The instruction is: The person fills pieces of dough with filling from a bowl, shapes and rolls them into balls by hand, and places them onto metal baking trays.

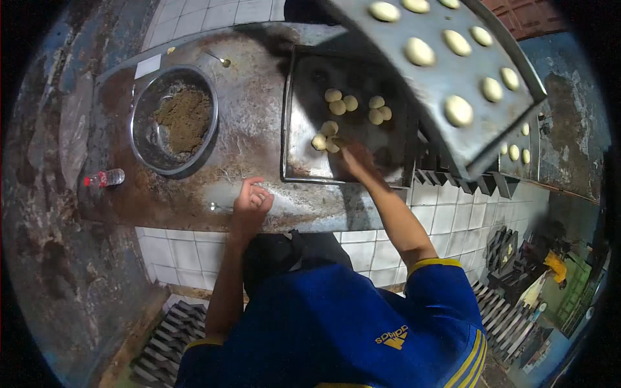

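Observation:
Inside a dark metal baking tray (310, 169), small pale dough balls (337, 107) sit in clusters of about three. My right hand (356, 158) reaches into the tray from the front, its fingertips closed on a dough ball (332, 145) of the nearest cluster. Part of that ball is hidden by the fingers. My left hand (252, 202) hovers over the front of the worktable, left of the tray, fingers loosely curled and apart with nothing visible in them. A small metal spoon (217, 207) lies just beside it.
A steel bowl (134, 132) with a brown crumbly filling (184, 119) stands on the worn table (246, 123). Left of it lies a small red-capped bottle (105, 178). A raised tray (446, 84) with several dough balls overhangs the right side. Another spoon (223, 61) lies farther back.

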`<state>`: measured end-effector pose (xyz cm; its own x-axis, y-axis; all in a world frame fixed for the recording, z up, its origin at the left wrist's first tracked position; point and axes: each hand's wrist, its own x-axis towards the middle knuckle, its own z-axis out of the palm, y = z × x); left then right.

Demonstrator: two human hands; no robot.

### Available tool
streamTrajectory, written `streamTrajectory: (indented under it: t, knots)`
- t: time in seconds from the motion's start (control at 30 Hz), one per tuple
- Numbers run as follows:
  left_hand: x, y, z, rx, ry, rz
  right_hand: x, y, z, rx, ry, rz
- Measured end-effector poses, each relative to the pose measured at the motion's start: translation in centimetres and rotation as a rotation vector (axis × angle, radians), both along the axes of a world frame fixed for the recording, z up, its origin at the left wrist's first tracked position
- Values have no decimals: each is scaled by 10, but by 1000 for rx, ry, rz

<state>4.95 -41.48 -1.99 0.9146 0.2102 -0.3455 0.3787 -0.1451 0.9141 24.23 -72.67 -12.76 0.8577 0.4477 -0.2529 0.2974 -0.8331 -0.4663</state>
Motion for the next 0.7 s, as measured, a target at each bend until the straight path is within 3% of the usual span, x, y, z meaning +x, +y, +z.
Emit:
streamTrajectory:
  t: [0.07, 0.27, 0.33, 0.37, 0.4, 0.47, 0.5, 0.57, 0.7]
  knots:
    - [8, -7, -4, -43, 12, -7, 5, 7, 0, -175, -316, 244]
    - [34, -24, 11, -95, -1, -109, 34, 15, -29, -312, -332, 269]
    - [42, -29, 0, -180, -31, -99, 61, 23, 5, -235, 497, 365]
    - [48, -32, -11, -270, 17, -39, 64, 36, 58, -125, 727, 361]
    - [53, -33, -17, -357, 64, 22, 61, 39, 67, -61, 957, 276]
    - [66, -32, -2, -350, 101, 50, 41, 57, 109, 323, 1046, 264]
    - [73, -30, 7, -365, 105, 79, 26, 73, 131, 320, 1051, 275]
    - [84, -27, 12, -371, 94, 174, -5, 111, 169, 415, 658, 104]
    - [94, 10, 46, -351, 23, 415, -50, 185, 200, 662, 297, 29]
